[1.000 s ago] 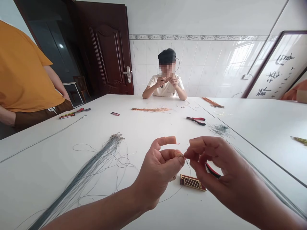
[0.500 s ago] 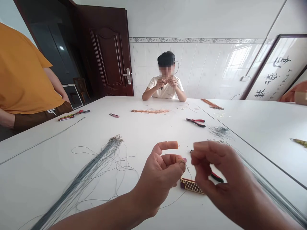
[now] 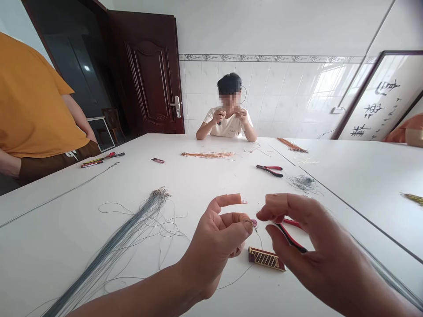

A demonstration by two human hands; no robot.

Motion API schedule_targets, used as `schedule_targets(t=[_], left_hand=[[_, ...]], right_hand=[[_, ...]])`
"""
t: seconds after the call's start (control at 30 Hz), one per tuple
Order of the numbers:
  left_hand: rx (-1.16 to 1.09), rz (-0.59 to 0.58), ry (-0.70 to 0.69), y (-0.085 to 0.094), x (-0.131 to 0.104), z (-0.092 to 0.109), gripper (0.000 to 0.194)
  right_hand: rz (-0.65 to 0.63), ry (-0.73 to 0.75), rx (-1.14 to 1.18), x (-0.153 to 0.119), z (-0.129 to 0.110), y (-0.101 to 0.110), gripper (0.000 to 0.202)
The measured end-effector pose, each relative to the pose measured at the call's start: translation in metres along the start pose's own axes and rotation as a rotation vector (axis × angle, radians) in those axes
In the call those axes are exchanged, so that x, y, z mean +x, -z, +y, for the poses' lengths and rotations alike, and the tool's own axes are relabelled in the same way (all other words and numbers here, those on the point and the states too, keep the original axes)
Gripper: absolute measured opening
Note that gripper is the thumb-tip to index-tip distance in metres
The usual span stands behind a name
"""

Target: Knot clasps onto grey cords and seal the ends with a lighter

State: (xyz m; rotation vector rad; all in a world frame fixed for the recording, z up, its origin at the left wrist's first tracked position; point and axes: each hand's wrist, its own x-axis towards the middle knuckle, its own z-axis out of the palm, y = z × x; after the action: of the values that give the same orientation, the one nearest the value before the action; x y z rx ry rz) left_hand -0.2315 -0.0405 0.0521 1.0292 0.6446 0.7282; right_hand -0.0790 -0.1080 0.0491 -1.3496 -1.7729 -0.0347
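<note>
My left hand (image 3: 221, 237) pinches a thin dark wire (image 3: 259, 237) between thumb and index finger, just left of centre. A small pink disc (image 3: 254, 223) shows right beside those fingertips. My right hand (image 3: 307, 237) is to the right, thumb and fingers apart, with nothing visible between them. Below the hands a patterned red and gold box (image 3: 267, 258) lies on the white table (image 3: 191, 180). Red and black pliers (image 3: 291, 237) lie partly hidden behind my right hand.
A bundle of grey wires (image 3: 119, 237) stretches across the left. Further off lie more pliers (image 3: 270, 170), copper-coloured wires (image 3: 208, 155), small snips (image 3: 157, 160) and a wire tangle (image 3: 304, 182). One person (image 3: 228, 121) sits opposite; another in orange (image 3: 36, 101) stands left.
My right thumb and fingers have spread apart, uncovering more of the box and pliers. My left hand has shifted slightly left, still pinching the wire.
</note>
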Motion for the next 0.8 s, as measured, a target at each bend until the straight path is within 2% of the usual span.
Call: schedule_targets(t=[0.13,0.5,0.67,0.8], left_hand=[[0.005,-0.005,0.009,0.001,0.0,0.0,0.041],[0.005,-0.054,0.001,0.002,-0.001,-0.005,0.04],[0.028,-0.031,-0.047,0.0,-0.002,-0.003,0.036],[0.019,-0.04,-0.026,0.0,-0.005,0.0,0.039]], right_hand=[[-0.011,0.051,-0.028,-0.002,-0.004,-0.001,0.046],[0.038,0.133,-0.021,-0.003,-0.006,-0.011,0.031],[0.033,0.083,0.042,0.002,0.001,-0.002,0.036],[0.013,0.006,0.161,0.005,0.004,0.006,0.036]])
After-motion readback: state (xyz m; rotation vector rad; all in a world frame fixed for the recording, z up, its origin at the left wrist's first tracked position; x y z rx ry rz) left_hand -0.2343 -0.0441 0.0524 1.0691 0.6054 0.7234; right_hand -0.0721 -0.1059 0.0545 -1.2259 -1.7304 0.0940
